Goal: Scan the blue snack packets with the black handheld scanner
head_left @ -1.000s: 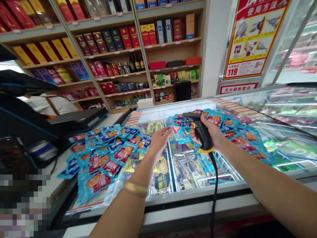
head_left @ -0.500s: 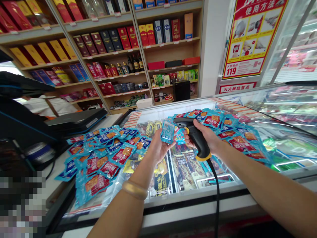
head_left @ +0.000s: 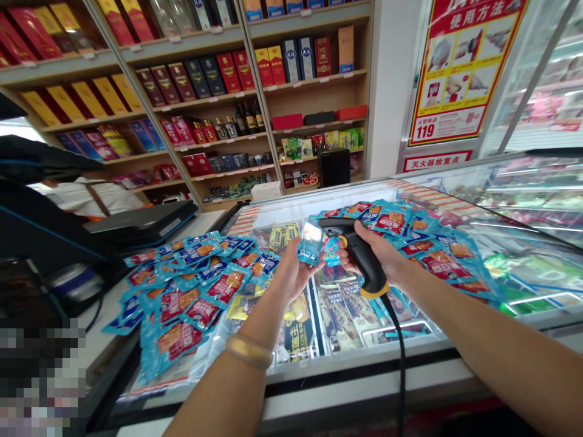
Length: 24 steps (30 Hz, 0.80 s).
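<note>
Two hands: left hand (head_left: 296, 273) pinching blue snack packet (head_left: 310, 243), right hand (head_left: 378, 249) gripping barcode scanner (head_left: 367, 261); more packets (head_left: 218, 282) on freezer lid (head_left: 319, 370).

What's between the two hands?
Head view: a blue snack packet and a second packet lie between the left hand and the barcode scanner in the right hand.

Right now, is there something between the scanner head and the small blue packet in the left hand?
Nothing visible is: the small blue packet in the left hand sits just beside the head of the black barcode scanner in the right hand, with only a small gap.
</note>
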Each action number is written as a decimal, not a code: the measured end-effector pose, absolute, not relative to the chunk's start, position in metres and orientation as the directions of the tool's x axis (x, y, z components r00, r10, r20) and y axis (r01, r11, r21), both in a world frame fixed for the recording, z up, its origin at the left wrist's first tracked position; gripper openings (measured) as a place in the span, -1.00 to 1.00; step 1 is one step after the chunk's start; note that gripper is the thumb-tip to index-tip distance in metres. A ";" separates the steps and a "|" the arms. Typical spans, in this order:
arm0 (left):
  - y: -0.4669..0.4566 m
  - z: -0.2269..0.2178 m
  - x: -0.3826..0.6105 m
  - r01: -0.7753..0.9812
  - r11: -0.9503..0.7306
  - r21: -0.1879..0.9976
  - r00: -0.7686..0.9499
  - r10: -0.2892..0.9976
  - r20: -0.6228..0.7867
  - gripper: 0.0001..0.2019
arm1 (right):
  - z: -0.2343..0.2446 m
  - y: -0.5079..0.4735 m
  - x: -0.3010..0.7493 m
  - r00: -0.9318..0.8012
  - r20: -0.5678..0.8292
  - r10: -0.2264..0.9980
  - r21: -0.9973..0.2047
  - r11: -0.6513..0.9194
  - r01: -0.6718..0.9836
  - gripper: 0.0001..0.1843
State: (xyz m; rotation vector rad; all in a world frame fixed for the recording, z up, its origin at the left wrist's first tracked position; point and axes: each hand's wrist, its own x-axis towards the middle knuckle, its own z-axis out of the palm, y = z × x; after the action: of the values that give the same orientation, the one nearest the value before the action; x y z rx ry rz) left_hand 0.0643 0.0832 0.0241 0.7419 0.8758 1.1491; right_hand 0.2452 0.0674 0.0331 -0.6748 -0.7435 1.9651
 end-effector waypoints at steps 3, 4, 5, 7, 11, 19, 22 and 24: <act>0.083 0.024 0.065 -0.442 0.259 0.859 0.162 0.965 -0.208 -0.70 | 0.033 0.068 0.246 -0.451 -0.152 0.879 -0.718 -0.412 -0.561 -0.46; 0.084 0.025 0.065 -0.447 0.250 0.859 0.150 0.967 -0.204 -0.70 | 0.033 0.068 0.246 -0.448 -0.152 0.881 -0.716 -0.411 -0.564 -0.45; 0.085 0.026 0.064 -0.453 0.231 0.861 0.123 0.973 -0.196 -0.71 | 0.033 0.068 0.246 -0.441 -0.157 0.884 -0.713 -0.410 -0.569 -0.45; 0.088 0.031 0.060 -0.446 0.156 0.881 0.026 0.987 -0.161 -0.73 | 0.034 0.069 0.244 -0.423 -0.175 0.889 -0.691 -0.417 -0.591 -0.43; 0.097 0.046 0.030 -0.099 -0.109 0.989 -0.243 0.967 0.082 -0.68 | 0.039 0.073 0.230 -0.427 -0.192 0.883 -0.631 -0.445 -0.636 -0.44; 0.079 0.052 -0.079 0.965 -0.042 0.259 -0.121 0.807 0.579 -0.52 | 0.046 0.083 0.153 -0.550 -0.202 0.811 -0.599 -0.546 -0.585 -0.45; 0.067 0.034 -0.101 0.996 0.083 0.023 -0.084 0.886 0.456 -0.48 | 0.038 0.084 0.120 -0.597 -0.221 0.771 -0.577 -0.597 -0.558 -0.48; 0.063 0.022 -0.108 0.995 0.088 -0.052 -0.061 0.921 0.385 -0.47 | 0.031 0.084 0.103 -0.623 -0.230 0.748 -0.562 -0.625 -0.542 -0.49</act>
State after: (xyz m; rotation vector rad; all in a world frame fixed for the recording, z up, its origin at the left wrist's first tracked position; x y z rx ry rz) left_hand -0.1076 0.0628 0.0222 2.3391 2.5279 0.4013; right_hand 0.1033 0.0836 0.0314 -0.5836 -0.5799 2.2379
